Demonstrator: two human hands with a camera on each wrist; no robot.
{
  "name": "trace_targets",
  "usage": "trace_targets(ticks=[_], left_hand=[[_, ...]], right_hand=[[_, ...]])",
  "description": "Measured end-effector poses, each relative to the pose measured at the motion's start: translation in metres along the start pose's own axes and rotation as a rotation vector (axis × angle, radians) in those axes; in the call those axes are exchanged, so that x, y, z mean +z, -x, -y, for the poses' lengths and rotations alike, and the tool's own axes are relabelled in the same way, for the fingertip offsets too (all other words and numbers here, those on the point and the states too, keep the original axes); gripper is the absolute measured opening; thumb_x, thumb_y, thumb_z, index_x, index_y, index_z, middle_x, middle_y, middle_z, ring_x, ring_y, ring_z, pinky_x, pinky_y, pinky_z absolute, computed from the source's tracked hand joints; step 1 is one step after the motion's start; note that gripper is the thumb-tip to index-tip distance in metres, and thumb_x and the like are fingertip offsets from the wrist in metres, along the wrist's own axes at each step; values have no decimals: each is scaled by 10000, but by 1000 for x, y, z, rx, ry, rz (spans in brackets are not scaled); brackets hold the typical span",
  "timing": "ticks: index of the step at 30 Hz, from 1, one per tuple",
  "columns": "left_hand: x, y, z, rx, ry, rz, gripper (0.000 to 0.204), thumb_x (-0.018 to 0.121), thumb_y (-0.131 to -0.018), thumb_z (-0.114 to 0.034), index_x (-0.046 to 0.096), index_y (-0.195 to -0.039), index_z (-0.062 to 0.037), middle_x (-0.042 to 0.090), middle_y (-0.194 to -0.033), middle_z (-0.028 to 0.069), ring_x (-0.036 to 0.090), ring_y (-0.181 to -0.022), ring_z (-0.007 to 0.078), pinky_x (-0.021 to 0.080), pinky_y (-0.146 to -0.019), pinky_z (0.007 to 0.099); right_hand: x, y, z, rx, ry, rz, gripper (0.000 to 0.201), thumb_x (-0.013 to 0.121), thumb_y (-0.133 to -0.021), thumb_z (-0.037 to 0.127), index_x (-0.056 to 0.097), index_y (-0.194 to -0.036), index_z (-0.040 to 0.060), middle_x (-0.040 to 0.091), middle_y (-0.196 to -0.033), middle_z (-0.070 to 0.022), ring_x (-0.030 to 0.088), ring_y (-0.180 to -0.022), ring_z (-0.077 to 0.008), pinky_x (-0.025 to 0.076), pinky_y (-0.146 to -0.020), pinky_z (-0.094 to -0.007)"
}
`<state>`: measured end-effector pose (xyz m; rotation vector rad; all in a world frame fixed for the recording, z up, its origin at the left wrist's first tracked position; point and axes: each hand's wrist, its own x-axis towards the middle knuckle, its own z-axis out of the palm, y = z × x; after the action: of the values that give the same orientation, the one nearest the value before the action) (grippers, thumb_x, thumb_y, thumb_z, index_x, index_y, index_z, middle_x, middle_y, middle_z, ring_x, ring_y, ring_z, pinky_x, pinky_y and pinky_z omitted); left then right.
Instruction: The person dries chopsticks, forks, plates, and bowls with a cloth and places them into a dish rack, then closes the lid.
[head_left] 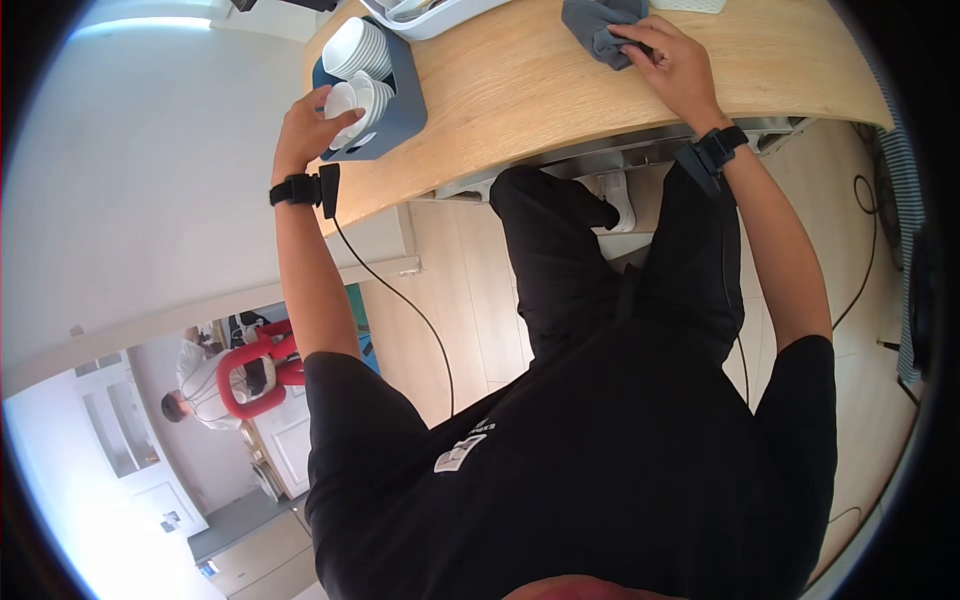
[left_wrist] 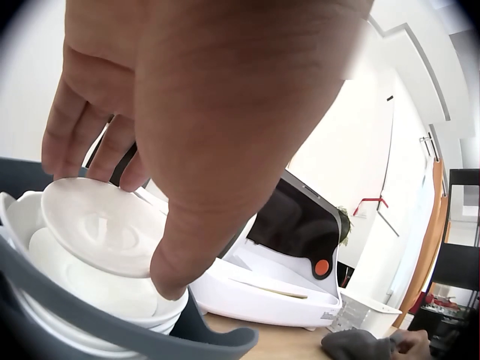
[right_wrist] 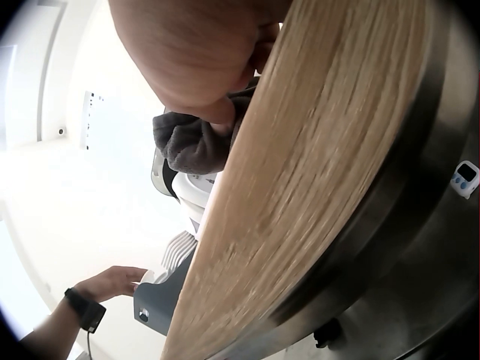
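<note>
A blue-grey bin stands at the left end of the wooden table, holding a stack of white bowls and further white dishes. My left hand reaches into its near end. Between that hand's thumb and fingertips is a small white saucer, pinched at its rim and tilted over a white dish in the bin. At the right, my right hand pinches a dark grey cloth, which lies bunched on the table. In the right wrist view, part of the cloth is hidden behind the hand.
A white dish rack with a dark lid stands behind the bin. There is a white basket at the far right. The table's curved front edge runs close to my knees. A cable hangs from my left wrist.
</note>
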<state>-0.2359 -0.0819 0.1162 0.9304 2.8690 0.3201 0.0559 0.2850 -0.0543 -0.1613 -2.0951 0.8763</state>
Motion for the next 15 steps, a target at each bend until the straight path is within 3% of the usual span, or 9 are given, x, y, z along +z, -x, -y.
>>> trace_targets(ticks=[6,10,13,15], left_hand=[[0,-9,-5,-4,15,131,759,875,-712,-404,619,-1303,-2,693,-1186,198,679,-1054,308,545,-879,374],[4,-17,10,46,-10,131,735,872,-722,-411,624,-1280,0,692,-1179,182,664,-1083,296,529,-909,374],[2,-14,6,-29,-39,156,706,859,-748,-407,630,-1277,0,684,-1198,177,645,-1120,286,519,-925,371],[4,-14,9,-78,5,225,666,838,-779,-405,638,-1264,5,700,-1146,178,668,-1063,280,526,-901,360]], right_hand=[[-3,1,5,18,20,-6,318,733,-870,61,743,-1170,165,669,-955,12,478,-576,-114,424,-552,-243],[-3,2,6,27,24,-16,320,733,-868,58,742,-1169,163,664,-950,8,475,-570,-114,424,-552,-243],[-3,2,5,42,40,-3,329,733,-866,55,738,-1177,163,662,-952,3,481,-571,-117,428,-557,-242],[-2,3,3,36,15,-14,339,734,-864,49,734,-1183,163,663,-954,2,488,-576,-116,431,-562,-241]])
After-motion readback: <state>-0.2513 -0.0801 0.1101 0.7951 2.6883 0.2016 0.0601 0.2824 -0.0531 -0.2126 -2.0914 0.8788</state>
